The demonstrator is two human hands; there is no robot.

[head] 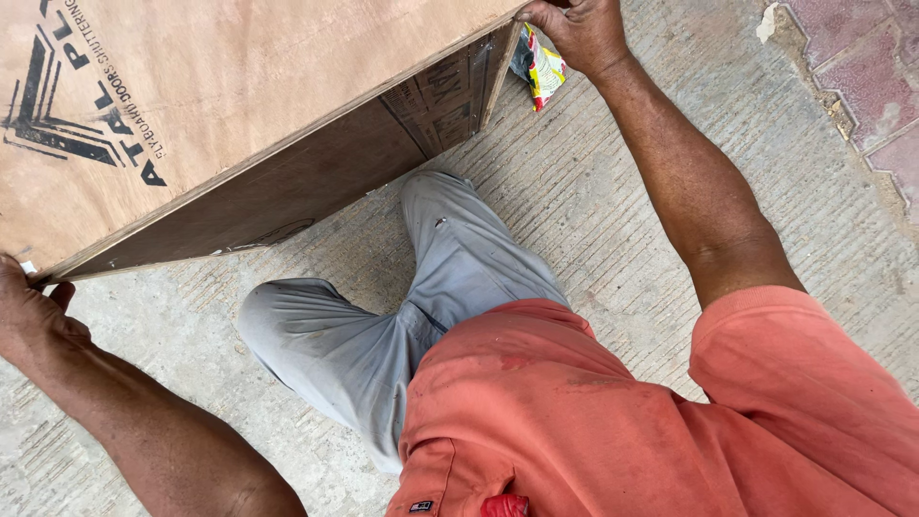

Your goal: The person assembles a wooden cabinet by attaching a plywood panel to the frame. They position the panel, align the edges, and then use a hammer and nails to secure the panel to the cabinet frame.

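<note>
Fingers of the right hand (579, 31), at the top centre of the frame, are curled together over the upper right corner of a large plywood sheet (191, 105), clamped on its edge. Fingers of the left hand (29, 311), at the far left edge, are wrapped under the sheet's lower left corner; only the knuckles and part of the thumb show, closed against the wood.

The plywood sheet fills the upper left of the frame. Its pale top face carries black printed lettering and a triangular mark. Beneath its near edge a darker brown face slopes away in shadow, with a second thin panel edge visible near the right corner.

Just below the right hand, touching or just beside the sheet's corner, sits a small crumpled wrapper (541, 67) in yellow, red and white. Whether anything is inside it cannot be told.

The person's orange shirt (613, 412) fills the lower right, and grey trousers (383, 316) show bent knees at the centre. Underfoot is ridged grey concrete floor (593, 201), with reddish paving blocks (871, 67) in the upper right corner.
</note>
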